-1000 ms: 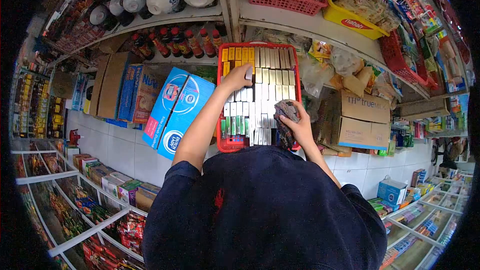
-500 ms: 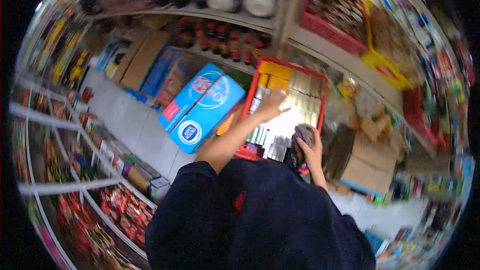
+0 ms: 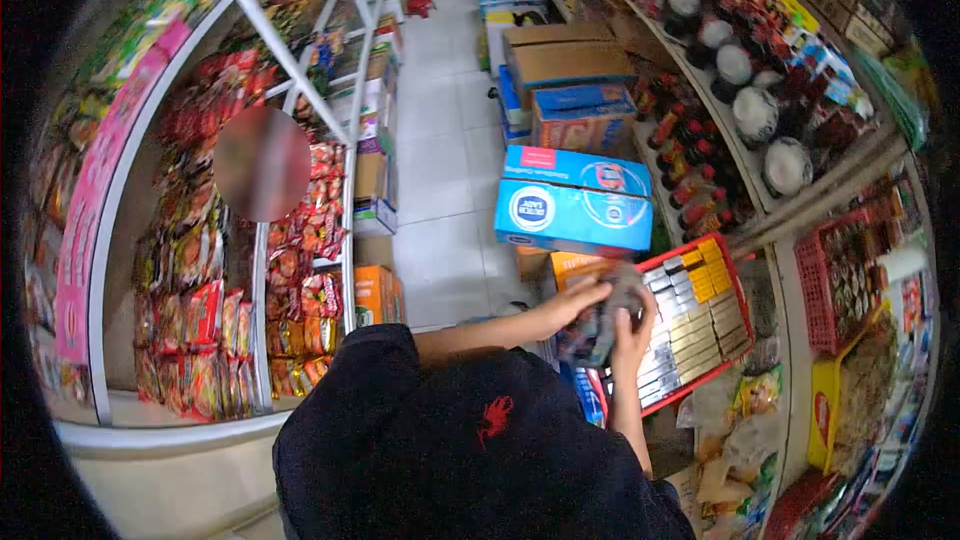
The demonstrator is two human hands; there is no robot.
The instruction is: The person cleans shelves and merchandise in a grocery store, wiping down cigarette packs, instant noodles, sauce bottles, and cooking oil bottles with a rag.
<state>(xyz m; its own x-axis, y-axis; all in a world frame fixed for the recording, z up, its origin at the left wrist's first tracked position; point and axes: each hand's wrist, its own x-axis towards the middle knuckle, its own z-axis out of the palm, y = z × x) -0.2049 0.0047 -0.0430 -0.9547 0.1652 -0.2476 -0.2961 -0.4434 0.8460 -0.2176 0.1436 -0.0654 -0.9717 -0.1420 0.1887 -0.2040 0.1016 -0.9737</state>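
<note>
A dark, mottled, soft-looking bundle (image 3: 590, 332) is between my two hands, blurred; I cannot make out its kind. My left hand (image 3: 576, 302) is closed over its upper left side. My right hand (image 3: 632, 335) grips it from the right, with the fingers bent around it. Just right of the hands is a red plastic crate (image 3: 742, 292) packed with rows of small silver and yellow boxes (image 3: 705, 275). The bundle and right hand cover the crate's left part.
A blue Dutch Lady carton (image 3: 572, 202) stands beyond my hands, with brown cardboard boxes (image 3: 565, 55) behind it. Shelves with sauce bottles (image 3: 700, 205) run along the right. Racks of packets (image 3: 205, 330) line the left, beside a tiled aisle (image 3: 435, 140).
My view has turned left, towards the aisle. My left hand has come away from the boxes in the crate to the dark bundle, which my right hand was holding.
</note>
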